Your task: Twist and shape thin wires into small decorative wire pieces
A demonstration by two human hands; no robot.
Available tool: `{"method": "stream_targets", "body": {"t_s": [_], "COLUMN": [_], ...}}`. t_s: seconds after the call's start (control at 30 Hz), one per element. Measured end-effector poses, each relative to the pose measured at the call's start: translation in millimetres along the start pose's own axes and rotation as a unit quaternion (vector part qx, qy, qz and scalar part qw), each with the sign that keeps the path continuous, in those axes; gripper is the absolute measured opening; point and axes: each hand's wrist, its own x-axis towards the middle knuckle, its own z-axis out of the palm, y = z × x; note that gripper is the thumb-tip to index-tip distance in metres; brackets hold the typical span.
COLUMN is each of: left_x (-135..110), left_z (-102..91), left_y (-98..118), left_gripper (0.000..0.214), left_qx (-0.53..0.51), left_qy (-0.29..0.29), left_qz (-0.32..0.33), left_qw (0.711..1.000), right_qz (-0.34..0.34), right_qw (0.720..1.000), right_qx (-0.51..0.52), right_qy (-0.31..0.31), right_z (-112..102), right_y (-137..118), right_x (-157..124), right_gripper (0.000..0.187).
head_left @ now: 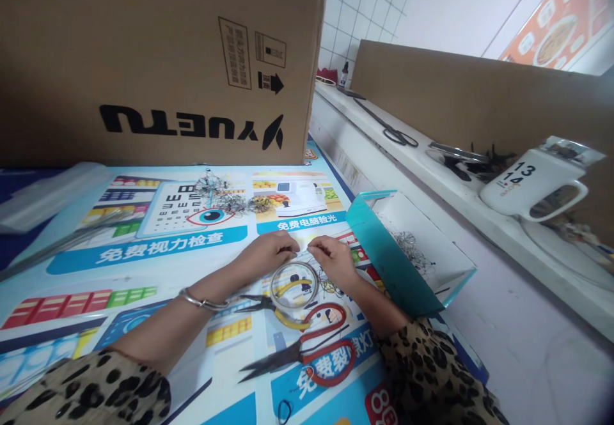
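My left hand (pixel 268 252) and my right hand (pixel 336 260) face each other over the printed table cover, fingertips pinched and a small gap apart. Whatever they hold is too fine to make out. Just below them lies a coil of thin pale wire or line (pixel 315 284), partly over yellow-handled pliers (pixel 283 317). Nearer to me are red-handled scissors (pixel 278 358), blades pointing left. Some thin tangled pieces (pixel 329 282) lie by my right hand. To its right, a teal open box (pixel 377 252) contains a dark wiry tangle (pixel 410 249).
Thin wiry clumps (pixel 235 202) lie farther back on the table. A big cardboard box (pixel 167 48) stands behind them. Clear plastic wrap (pixel 52 196) and long thin strands (pixel 62 243) lie at left. On the right ledge are black scissors (pixel 400 136) and a white mug (pixel 515 185).
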Motion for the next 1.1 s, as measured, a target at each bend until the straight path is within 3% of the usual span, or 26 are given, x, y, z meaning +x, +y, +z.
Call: {"method": "stream_targets", "body": {"t_s": [1.1], "left_x": [0.2], "left_z": [0.1], "left_y": [1.2], "left_gripper": [0.019], "left_qx": [0.003], "left_qy": [0.006], "left_qz": [-0.005], "left_qw": [1.0], "right_qz": [0.013], "right_qw": [1.0], "right_qx": [-0.009], "right_qy": [-0.003], "right_z": [-2.6], "right_y": [-4.0], "right_x": [0.5], "right_gripper": [0.015]}}
